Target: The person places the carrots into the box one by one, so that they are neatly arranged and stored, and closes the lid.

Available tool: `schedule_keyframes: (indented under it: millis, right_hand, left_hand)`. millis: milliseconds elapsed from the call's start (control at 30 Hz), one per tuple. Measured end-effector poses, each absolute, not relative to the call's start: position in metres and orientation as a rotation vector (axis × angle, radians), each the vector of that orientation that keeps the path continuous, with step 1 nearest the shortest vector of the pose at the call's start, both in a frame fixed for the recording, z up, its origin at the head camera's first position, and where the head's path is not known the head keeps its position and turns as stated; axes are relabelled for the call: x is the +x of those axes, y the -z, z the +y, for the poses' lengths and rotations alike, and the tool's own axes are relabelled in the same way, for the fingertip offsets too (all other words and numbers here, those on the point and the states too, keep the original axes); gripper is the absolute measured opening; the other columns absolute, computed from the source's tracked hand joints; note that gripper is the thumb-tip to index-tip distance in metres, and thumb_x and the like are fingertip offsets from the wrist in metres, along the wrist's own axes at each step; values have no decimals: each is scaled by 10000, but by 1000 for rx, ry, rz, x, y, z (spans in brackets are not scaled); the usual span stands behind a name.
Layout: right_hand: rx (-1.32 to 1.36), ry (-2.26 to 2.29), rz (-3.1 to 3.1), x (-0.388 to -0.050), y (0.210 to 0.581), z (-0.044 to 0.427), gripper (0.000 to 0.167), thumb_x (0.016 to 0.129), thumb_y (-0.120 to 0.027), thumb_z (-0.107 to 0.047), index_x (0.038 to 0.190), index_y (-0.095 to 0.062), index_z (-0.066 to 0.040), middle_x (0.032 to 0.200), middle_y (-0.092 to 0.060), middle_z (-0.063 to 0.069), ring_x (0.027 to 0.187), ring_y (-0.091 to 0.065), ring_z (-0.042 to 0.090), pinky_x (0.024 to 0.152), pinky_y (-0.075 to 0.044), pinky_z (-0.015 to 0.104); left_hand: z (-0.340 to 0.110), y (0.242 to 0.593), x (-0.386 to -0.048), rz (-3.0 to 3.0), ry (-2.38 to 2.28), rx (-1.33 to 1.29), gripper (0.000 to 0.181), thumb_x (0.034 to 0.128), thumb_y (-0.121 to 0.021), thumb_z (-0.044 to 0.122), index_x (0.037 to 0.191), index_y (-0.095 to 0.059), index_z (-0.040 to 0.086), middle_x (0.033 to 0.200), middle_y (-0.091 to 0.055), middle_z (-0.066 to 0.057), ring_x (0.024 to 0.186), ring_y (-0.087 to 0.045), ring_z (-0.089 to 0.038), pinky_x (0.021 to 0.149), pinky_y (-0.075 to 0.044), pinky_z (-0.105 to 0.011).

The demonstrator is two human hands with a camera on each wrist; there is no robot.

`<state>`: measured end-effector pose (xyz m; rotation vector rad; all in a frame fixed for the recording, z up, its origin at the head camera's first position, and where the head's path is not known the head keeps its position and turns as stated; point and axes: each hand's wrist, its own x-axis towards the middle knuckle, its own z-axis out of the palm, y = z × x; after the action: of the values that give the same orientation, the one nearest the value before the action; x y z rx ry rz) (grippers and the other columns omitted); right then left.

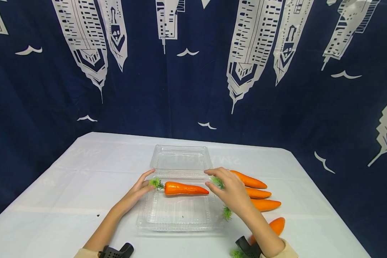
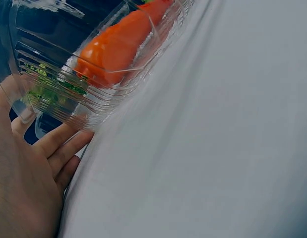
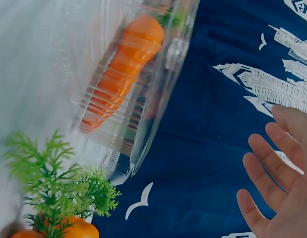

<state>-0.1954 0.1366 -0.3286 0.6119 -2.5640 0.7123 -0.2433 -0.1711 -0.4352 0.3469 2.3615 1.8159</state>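
An orange carrot [image 1: 184, 189] with a green leafy top lies crosswise in the clear plastic clamshell container [image 1: 177, 222], toward its back. My left hand [image 1: 136, 191] is at the container's left wall, fingers extended along the outside and thumb by the carrot's leaves [image 2: 51, 87]; whether the thumb touches them I cannot tell. Over the container's right side, my right hand [image 1: 229, 188] hovers with fingers spread and nothing held. In the right wrist view that hand [image 3: 279, 173] is apart from the carrot [image 3: 126, 69].
The container's lid [image 1: 182, 157] lies folded back behind the base. Several more carrots [image 1: 266, 205] with green tops rest on the white table [image 1: 67, 186] to the right, partly covered by my right arm. A dark blue curtain [image 1: 167, 89] with white building prints hangs behind.
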Motion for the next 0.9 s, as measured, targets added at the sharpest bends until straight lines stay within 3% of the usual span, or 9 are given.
schedule_keyframes:
  millis: [767,900]
  right_hand:
    - [580,-748,-2374,-170,335,164,292,791,-699,-186,1074,-639,-224,1054,-645,-79,1009,-577,144,891,-425,431]
    - [573,-737,-2341,-167,335,170,298,779,-708,-158,1062,-643,-222,1047,-644,-94,1015,-573,141,897,-414,367]
  left_hand:
    - [-172,435,-243,2345,-1828,383,559,917,-469,332,1412,-209,349,1346,-428,-200,1156,-496,-320,972,-331,-594]
    - [-173,435,-243,2335,-1839,387,559,918,-468,322,1413,-208,347,1342,-432,-198,1143,-506,-317,964,-352,-568]
